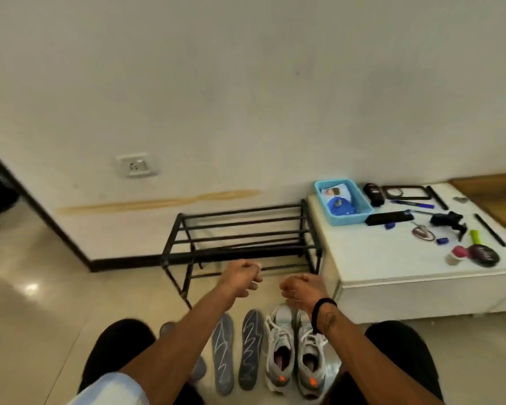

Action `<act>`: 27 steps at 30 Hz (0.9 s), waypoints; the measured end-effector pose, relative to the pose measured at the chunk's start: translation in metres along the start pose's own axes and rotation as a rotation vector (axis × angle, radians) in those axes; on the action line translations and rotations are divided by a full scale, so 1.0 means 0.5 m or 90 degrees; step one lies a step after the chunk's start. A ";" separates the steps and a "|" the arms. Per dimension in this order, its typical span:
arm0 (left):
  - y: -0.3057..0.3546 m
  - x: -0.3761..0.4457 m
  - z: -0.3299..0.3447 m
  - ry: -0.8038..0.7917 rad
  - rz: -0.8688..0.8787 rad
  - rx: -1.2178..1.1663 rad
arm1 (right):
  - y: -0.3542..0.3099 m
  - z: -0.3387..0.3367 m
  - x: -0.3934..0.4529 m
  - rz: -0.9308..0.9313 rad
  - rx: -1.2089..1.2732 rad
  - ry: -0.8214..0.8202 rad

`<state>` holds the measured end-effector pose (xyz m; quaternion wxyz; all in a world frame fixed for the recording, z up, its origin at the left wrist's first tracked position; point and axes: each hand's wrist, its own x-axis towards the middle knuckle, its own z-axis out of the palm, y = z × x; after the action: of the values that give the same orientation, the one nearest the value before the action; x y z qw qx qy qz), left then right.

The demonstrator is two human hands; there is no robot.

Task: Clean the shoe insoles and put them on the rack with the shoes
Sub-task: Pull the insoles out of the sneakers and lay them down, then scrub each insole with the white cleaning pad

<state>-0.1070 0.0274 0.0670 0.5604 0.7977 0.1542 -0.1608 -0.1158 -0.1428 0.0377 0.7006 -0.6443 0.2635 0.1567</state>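
Note:
Two grey insoles with pale zigzag lines lie side by side on the floor, the left insole (223,355) and the right insole (251,349). To their right stand two grey-white sneakers, one (279,349) beside the other (309,355), toes toward the black metal shoe rack (240,229) against the wall. My left hand (243,277) and my right hand (300,289) hover in front of the rack, above the shoes, both curled into loose fists with nothing visible in them.
A low white table (392,267) stands right of the rack, carrying a blue basket (322,188), pens, a black case, a brush and other small items. My dark-trousered knees frame the bottom. A grey thing (198,369) lies partly hidden under my left forearm.

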 end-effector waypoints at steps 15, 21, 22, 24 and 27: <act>0.190 0.227 0.290 -0.108 0.216 0.247 | -0.177 -0.229 0.270 -0.307 -0.495 0.224; 0.166 0.262 0.302 -0.058 0.305 0.229 | -0.247 -0.236 0.395 -0.228 -0.637 0.135; 0.159 0.265 0.299 -0.038 0.315 0.220 | -0.246 -0.240 0.408 -0.212 -0.634 0.130; 0.151 0.264 0.286 -0.018 0.321 0.206 | -0.232 -0.248 0.412 -0.208 -0.632 0.141; 0.139 0.258 0.265 -0.028 0.311 0.209 | -0.188 -0.251 0.381 -0.242 -0.641 0.165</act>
<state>0.0278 -0.1115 0.0277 0.4493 0.8875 -0.0824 -0.0613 0.0702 -0.3005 0.0022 0.2836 -0.9500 0.1190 0.0536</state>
